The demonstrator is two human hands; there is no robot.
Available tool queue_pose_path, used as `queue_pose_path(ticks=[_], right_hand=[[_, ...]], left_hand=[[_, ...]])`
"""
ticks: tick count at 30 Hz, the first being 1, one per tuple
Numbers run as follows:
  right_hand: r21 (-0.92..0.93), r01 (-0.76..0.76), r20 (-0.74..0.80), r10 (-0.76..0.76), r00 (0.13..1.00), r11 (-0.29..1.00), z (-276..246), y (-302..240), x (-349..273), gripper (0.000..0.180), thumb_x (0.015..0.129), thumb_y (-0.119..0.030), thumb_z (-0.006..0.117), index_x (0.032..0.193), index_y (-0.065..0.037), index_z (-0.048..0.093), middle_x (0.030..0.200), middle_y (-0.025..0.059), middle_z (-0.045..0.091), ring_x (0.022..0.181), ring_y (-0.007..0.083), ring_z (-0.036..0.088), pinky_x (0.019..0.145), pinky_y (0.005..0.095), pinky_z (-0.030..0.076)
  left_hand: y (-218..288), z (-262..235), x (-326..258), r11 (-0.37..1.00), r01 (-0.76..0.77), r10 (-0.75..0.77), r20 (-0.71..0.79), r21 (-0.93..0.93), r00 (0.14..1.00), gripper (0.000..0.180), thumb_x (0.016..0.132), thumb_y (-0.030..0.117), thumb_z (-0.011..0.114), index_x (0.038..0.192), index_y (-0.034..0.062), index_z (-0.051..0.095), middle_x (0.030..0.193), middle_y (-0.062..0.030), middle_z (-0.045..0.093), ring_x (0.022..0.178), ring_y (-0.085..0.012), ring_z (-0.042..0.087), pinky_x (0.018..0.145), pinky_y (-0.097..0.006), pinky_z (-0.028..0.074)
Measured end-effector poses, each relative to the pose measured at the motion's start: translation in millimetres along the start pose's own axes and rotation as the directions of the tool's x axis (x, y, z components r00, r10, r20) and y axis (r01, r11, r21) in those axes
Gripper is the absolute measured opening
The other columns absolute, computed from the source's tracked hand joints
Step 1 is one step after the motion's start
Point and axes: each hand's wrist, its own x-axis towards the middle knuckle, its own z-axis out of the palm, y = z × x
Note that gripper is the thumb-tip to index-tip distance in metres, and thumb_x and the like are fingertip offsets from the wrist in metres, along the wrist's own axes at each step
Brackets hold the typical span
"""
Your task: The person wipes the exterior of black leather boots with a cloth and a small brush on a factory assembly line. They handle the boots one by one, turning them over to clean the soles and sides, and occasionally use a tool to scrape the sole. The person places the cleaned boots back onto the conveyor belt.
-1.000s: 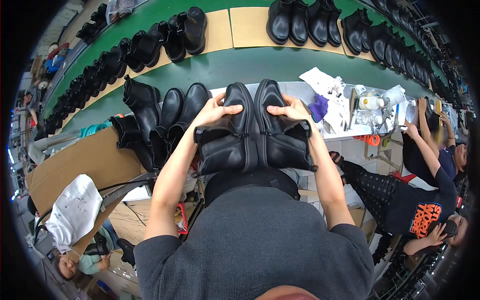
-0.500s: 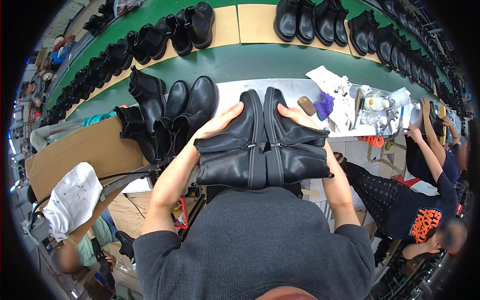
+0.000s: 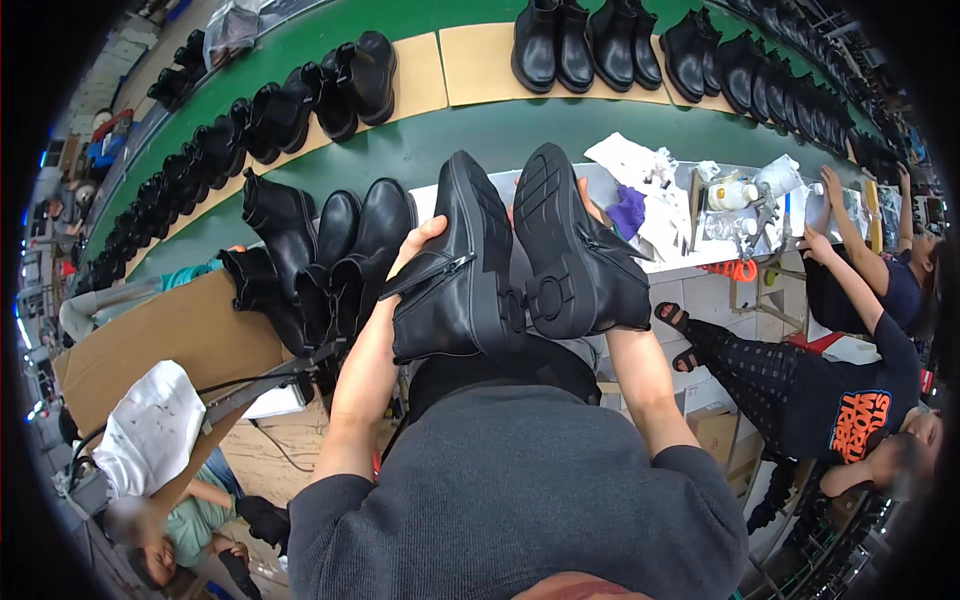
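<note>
I hold up a pair of black leather ankle boots with side zippers, one in each hand, toes pointing away from me. My left hand is closed round the outer side of the left boot, thumb near its upper. The right boot is tilted so that its treaded sole and heel face me. Behind it my right hand grips the far side; most of those fingers are hidden. The two heels are close together, while the toes stand apart. Several more black boots are bunched just left of my left hand.
Rows of black boots line cardboard strips on the green bench. White cloths, a purple cloth and bottles lie to the right. A cardboard sheet is at left. Co-workers are on both sides.
Both boots have turned from sole beside sole to soles partly facing me, the right one more. Their toes have spread apart. My view has shifted slightly.
</note>
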Motion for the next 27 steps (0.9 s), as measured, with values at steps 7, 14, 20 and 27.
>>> queue_pose_path(ticks=[7, 14, 20, 27], right_hand=[[-0.015, 0.081, 0.04, -0.081, 0.996, 0.997, 24, -1, -3, 0.038, 0.09, -0.035, 0.061, 0.104, 0.0, 0.063, 0.09, 0.0118, 0.069, 0.076, 0.02, 0.068, 0.069, 0.0312, 0.058], [-0.163, -0.056, 0.013, 0.058, 0.998, 0.985, 25, -25, 2, 0.04, 0.091, -0.036, 0.06, 0.106, 0.001, 0.062, 0.094, 0.0101, 0.069, 0.081, 0.0168, 0.067, 0.072, 0.0285, 0.056], [-0.434, 0.003, -0.057, -0.031, 0.998, 0.901, 14, -36, 17, 0.037, 0.091, -0.034, 0.061, 0.106, 0.0, 0.062, 0.097, 0.0062, 0.068, 0.08, 0.013, 0.065, 0.072, 0.0255, 0.053], [-0.442, 0.064, 0.032, -0.055, 0.998, 0.895, 19, -33, 22, 0.042, 0.091, -0.034, 0.061, 0.112, 0.002, 0.059, 0.101, 0.0071, 0.066, 0.085, 0.0141, 0.064, 0.076, 0.0276, 0.052]], left_hand=[[5, 16, 3, 0.999, -0.039, 0.039, 0.073, 0.002, 0.997, 0.055, 0.084, 0.025, 0.06, 0.129, -0.0029, 0.047, 0.121, -0.019, 0.058, 0.103, -0.0276, 0.062, 0.094, -0.04, 0.049], [22, 25, 19, 0.923, -0.132, 0.11, 0.082, 0.36, 0.991, 0.063, 0.082, 0.012, 0.063, 0.138, 0.0023, 0.036, 0.121, -0.0157, 0.057, 0.104, -0.0219, 0.062, 0.092, -0.034, 0.05], [37, 9, 38, 0.829, -0.133, 0.183, -0.039, 0.544, 0.982, 0.087, 0.079, 0.01, 0.069, 0.149, 0.0063, 0.017, 0.133, -0.0117, 0.049, 0.111, -0.0182, 0.056, 0.097, -0.03, 0.044], [43, 21, 31, 0.791, -0.19, 0.196, 0.054, 0.582, 0.979, 0.086, 0.08, 0.01, 0.069, 0.148, 0.0059, 0.017, 0.133, -0.0125, 0.049, 0.112, -0.0197, 0.056, 0.096, -0.03, 0.045]])
